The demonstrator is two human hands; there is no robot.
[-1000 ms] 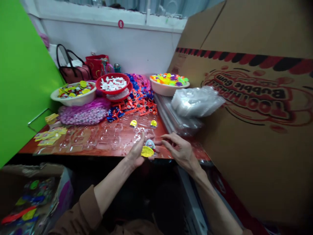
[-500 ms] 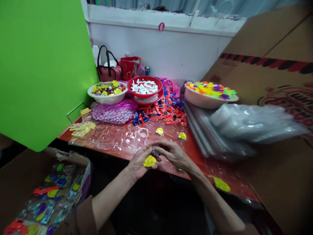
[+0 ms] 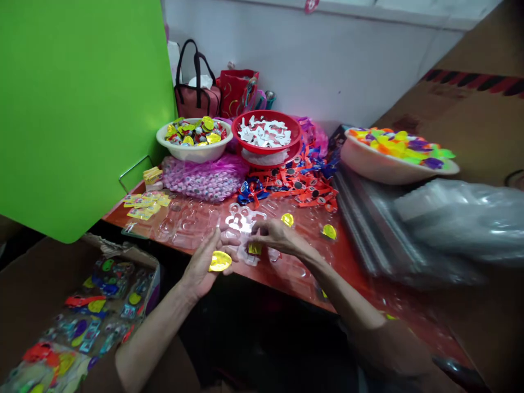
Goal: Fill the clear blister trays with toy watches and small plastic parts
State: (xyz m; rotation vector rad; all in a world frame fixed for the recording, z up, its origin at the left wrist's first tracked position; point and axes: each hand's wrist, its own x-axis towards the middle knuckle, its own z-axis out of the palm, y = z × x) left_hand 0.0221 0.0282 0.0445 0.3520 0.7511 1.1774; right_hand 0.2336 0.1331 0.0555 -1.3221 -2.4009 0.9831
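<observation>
My left hand (image 3: 200,267) is palm up near the table's front edge, holding a shiny yellow oval piece (image 3: 220,261) against the palm, fingers partly extended. Just to its right, my right hand (image 3: 276,237) is bent down over the clear molded plastic trays (image 3: 192,224). Its fingertips are pinched at a small yellow piece (image 3: 254,249), low over a tray hollow. Farther right, one yellow round piece (image 3: 287,219) and another yellow round piece (image 3: 329,232) sit in tray hollows.
Behind the trays are a white bowl of yellow pieces (image 3: 160,136), a red basin (image 3: 236,131) of white cutouts and a heap of orange straps (image 3: 290,183). Plastic sheets (image 3: 360,224) and a bowl of colorful pieces (image 3: 376,164) stand right. Left are a green panel (image 3: 82,109) and a carton (image 3: 139,256).
My hands were together over the yellow piece and have parted. The left moved left with the yellow oval; the right reached forward to the tray. The view has tilted down and turned left.
</observation>
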